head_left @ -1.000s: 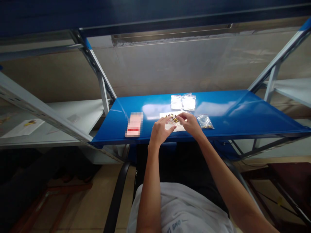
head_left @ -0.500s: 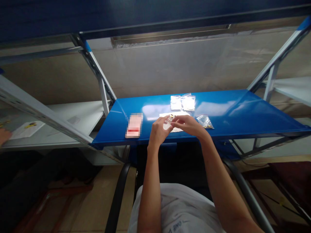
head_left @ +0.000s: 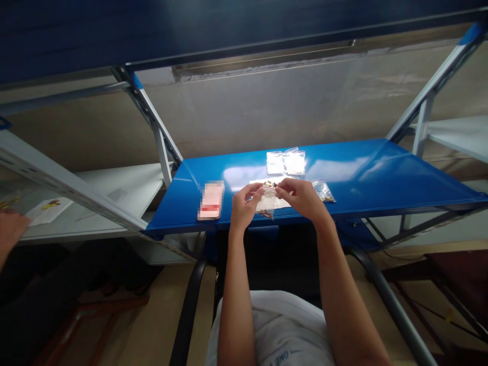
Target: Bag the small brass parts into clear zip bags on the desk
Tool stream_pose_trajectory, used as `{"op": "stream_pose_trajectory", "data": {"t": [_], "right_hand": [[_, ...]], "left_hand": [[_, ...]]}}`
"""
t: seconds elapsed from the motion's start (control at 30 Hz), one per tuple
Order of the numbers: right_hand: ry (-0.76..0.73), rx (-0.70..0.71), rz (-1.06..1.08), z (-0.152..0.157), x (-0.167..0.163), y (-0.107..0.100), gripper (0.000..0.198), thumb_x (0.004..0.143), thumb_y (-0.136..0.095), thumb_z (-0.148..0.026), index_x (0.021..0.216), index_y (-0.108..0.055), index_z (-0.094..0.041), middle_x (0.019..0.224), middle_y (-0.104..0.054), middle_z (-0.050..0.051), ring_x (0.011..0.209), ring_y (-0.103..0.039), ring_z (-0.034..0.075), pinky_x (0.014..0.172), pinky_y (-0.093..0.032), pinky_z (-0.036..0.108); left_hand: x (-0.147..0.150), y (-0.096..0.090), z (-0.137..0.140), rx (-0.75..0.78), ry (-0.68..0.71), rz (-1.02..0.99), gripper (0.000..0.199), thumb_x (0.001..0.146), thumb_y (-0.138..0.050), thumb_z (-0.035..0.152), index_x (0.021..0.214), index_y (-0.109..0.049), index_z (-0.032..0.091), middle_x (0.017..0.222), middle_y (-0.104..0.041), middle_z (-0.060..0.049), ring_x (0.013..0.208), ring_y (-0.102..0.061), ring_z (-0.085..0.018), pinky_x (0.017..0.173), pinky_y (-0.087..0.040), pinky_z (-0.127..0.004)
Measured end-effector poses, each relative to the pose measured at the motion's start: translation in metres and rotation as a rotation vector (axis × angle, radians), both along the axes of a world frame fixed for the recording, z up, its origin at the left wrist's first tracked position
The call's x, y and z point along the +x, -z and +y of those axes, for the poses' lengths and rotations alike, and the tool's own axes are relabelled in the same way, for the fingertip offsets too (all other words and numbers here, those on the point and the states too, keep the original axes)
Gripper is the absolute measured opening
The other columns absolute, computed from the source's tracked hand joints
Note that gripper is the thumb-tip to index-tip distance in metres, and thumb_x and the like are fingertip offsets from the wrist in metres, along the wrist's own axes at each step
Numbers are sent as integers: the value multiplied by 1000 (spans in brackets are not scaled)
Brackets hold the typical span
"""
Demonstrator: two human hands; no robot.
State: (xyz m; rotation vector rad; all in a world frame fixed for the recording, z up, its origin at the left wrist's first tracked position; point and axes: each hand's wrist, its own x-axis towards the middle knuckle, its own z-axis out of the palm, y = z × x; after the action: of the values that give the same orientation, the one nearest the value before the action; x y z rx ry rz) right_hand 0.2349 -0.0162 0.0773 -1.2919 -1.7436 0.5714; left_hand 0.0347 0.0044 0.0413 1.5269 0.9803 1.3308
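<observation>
Between both hands hangs a small clear zip bag (head_left: 266, 205) with little yellowish and dark pieces at its bottom. My left hand (head_left: 246, 201) pinches the bag's upper left edge between thumb and fingers. At the upper right edge, my right hand (head_left: 299, 195) pinches it too. Behind the bag lies a white sheet (head_left: 282, 202), and several small dark and yellow parts (head_left: 271, 184) show on it just beyond my fingertips. Partly hidden by my right hand, another clear bag (head_left: 323, 190) with small pieces inside rests on the blue table.
Two shiny clear bags (head_left: 285, 162) lie toward the back of the blue table (head_left: 354, 173). A pinkish blurred-out packet (head_left: 211, 200) is at the left. Metal shelf posts (head_left: 154, 117) frame both sides. Another person's hand (head_left: 11, 229) is at a white shelf (head_left: 114, 190) far left.
My hands have spread slightly apart, and the zip bag now hangs stretched between them in plain sight. The other person's hand has come further into view at the left.
</observation>
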Motion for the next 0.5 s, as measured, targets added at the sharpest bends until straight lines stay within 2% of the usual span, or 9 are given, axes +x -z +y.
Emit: {"op": "stream_pose_trajectory", "data": {"t": [0.1, 0.2, 0.3, 0.37, 0.5], "right_hand": [[36, 41, 39, 0, 4, 2, 21, 93, -67, -41, 89, -72, -22, 83, -77, 6, 75, -70, 23, 68, -52, 35], [11, 42, 188, 1, 6, 4, 27, 92, -72, -49, 97, -72, -23, 87, -76, 6, 81, -72, 23, 73, -56, 36], [-109, -44, 397, 1, 7, 8, 43, 87, -80, -54, 117, -69, -26, 100, -76, 6, 92, -74, 24, 79, -60, 37], [-184, -139, 477, 2, 5, 11, 52, 83, -85, -53, 123, -68, -26, 105, -77, 6, 96, -75, 25, 82, -62, 38], [-201, -220, 572, 4, 0, 17, 39, 78, -89, -49, 102, -74, -22, 93, -80, 6, 90, -78, 26, 85, -64, 41]], "left_hand": [[1, -1, 1, -12, -36, -30, 30, 89, -79, 44, 103, -80, 17, 100, -81, -8, 92, -77, -22, 79, -66, -32], [3, -1, 1, -23, -15, -82, 29, 87, -81, 43, 100, -79, 17, 92, -79, -7, 86, -76, -20, 79, -66, -33], [5, -1, 1, -38, -15, -162, 31, 87, -81, 45, 101, -77, 17, 94, -78, -6, 80, -76, -18, 78, -67, -33], [5, -1, 0, -43, -19, -179, 31, 87, -81, 45, 101, -76, 18, 96, -77, -6, 80, -76, -17, 76, -68, -32], [6, -3, 0, -13, -37, -145, 27, 89, -78, 44, 99, -74, 18, 89, -74, -4, 79, -75, -17, 69, -67, -29]]}}
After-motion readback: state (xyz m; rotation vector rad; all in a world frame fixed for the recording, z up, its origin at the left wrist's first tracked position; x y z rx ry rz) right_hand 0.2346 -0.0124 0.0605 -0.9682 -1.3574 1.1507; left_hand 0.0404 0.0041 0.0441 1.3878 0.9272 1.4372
